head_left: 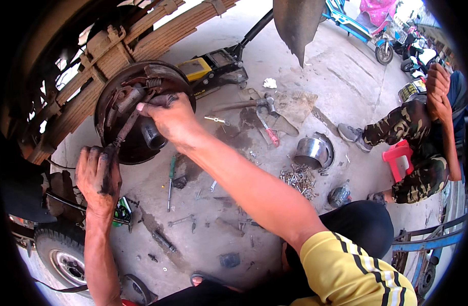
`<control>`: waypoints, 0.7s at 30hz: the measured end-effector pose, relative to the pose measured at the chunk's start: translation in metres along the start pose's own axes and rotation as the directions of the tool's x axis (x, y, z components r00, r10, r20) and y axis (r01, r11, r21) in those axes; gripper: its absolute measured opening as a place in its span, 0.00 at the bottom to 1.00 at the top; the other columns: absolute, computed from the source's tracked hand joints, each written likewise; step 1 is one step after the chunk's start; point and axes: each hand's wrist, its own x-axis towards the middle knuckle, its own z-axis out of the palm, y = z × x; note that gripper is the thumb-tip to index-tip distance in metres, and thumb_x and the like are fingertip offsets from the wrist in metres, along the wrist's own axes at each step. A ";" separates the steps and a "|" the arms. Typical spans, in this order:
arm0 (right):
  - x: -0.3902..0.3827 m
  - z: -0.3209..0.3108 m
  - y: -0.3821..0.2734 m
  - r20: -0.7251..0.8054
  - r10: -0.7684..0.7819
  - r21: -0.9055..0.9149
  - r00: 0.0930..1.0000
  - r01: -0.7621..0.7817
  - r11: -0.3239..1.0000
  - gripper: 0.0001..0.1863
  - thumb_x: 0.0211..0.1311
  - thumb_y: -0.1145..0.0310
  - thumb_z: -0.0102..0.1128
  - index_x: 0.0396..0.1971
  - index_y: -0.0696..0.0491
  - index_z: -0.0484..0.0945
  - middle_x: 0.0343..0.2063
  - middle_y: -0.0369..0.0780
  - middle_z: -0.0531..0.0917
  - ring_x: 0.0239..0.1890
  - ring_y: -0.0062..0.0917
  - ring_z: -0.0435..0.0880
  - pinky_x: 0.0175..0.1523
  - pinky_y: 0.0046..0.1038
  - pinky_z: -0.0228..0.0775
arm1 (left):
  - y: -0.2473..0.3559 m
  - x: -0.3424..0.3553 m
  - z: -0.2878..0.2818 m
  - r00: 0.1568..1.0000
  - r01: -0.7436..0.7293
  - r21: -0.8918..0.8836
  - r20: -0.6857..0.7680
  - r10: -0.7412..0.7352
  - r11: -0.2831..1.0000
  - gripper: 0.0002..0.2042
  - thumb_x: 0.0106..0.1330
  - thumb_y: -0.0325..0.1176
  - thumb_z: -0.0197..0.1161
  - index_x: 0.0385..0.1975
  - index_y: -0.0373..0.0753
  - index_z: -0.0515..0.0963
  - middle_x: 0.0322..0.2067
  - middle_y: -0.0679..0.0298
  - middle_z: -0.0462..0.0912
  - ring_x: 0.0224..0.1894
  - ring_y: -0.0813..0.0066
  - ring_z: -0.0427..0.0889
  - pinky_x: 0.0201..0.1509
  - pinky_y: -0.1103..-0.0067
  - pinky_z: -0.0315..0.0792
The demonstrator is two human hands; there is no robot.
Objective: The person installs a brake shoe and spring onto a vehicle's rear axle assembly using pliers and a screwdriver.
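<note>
A rusty brake assembly [142, 76] with a round backing plate and a coil spring sits on the axle at the upper left. In front of it, a rusty metal bar [126, 127] slants upward to the brake parts. My left hand [99, 173], its fingers blackened with grease, is closed round the bar's lower end. My right hand [172, 118] reaches across to the brake, thumb against the parts near the bar's upper end. Its fingers are curled and partly hidden, so what they grip is unclear. A dark hub end [153, 136] sticks out below my right hand.
Leaf springs [178, 28] run overhead; a yellow-black floor jack [208, 71] stands behind. On the ground lie a hammer [244, 104], a green-handled screwdriver [171, 173], a metal ring [311, 152] and many bolts [299, 181]. A person in camouflage trousers [402, 125] sits at right.
</note>
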 end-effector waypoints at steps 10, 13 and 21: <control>0.002 0.019 0.028 -0.340 -0.182 -0.280 0.923 0.086 0.956 0.11 0.61 0.68 0.68 0.30 0.62 0.85 0.25 0.39 0.87 0.27 0.21 0.80 0.38 0.28 0.72 | 0.006 0.018 0.013 0.992 -0.052 0.125 -0.110 0.066 0.991 0.09 0.55 0.21 0.69 0.36 0.34 0.81 0.34 0.53 0.79 0.37 0.49 0.79 0.38 0.62 0.76; 0.000 0.023 0.032 -0.392 -0.227 -0.387 0.892 0.064 0.920 0.13 0.61 0.65 0.68 0.27 0.62 0.85 0.20 0.41 0.85 0.22 0.23 0.78 0.36 0.30 0.71 | 0.001 0.014 0.015 0.995 -0.031 0.190 -0.084 0.048 0.981 0.09 0.56 0.22 0.69 0.38 0.34 0.81 0.37 0.54 0.80 0.39 0.47 0.80 0.41 0.62 0.77; -0.008 0.021 0.018 -0.353 -0.082 -0.404 0.932 -0.073 0.912 0.25 0.56 0.51 0.69 0.33 0.64 0.81 0.36 0.58 0.84 0.44 0.53 0.83 0.52 0.47 0.73 | -0.003 0.008 0.020 0.997 0.076 0.114 -0.044 -0.071 0.991 0.10 0.60 0.25 0.68 0.42 0.35 0.82 0.42 0.52 0.82 0.44 0.44 0.82 0.48 0.61 0.78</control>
